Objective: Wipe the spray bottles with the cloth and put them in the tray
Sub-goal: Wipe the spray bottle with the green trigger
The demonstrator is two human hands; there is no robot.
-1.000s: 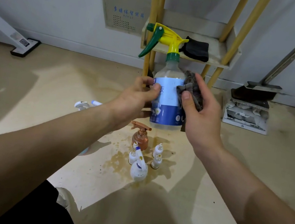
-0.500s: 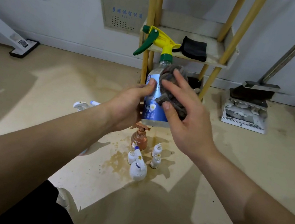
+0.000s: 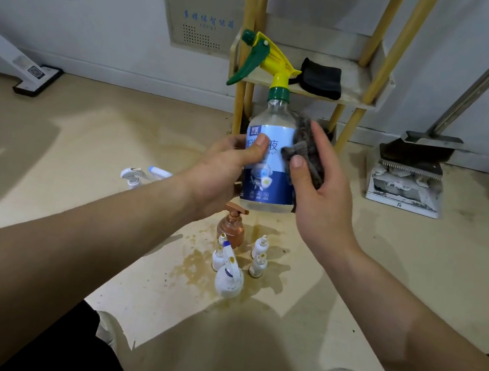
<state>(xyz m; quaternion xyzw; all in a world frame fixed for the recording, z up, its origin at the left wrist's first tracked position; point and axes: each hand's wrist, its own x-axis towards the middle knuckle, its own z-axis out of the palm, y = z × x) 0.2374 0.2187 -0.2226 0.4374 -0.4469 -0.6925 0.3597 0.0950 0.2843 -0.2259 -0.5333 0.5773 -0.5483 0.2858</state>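
Note:
A clear spray bottle (image 3: pixel 267 169) with a blue label and a yellow-green trigger head is held upright in front of me. My left hand (image 3: pixel 225 165) grips its left side, thumb across the label. My right hand (image 3: pixel 317 191) holds a grey cloth (image 3: pixel 304 145) against the bottle's right side, thumb pinching the cloth. On the floor below stand a copper-coloured spray bottle (image 3: pixel 232 227), a white spray bottle (image 3: pixel 229 275) and several small white bottles (image 3: pixel 258 255). The tray (image 3: pixel 359 99) is the lower shelf of a yellow-legged rack behind the bottle.
A black cloth (image 3: pixel 321 77) lies on the rack shelf. Another white spray bottle (image 3: pixel 137 174) lies on the floor at left, partly behind my arm. A dustpan with a long handle (image 3: pixel 407 178) stands at right. The floor under the bottles is stained.
My right hand slid the cloth from the front of the bottle back to its right side. The bottle tipped back upright and sits slightly right of where it was.

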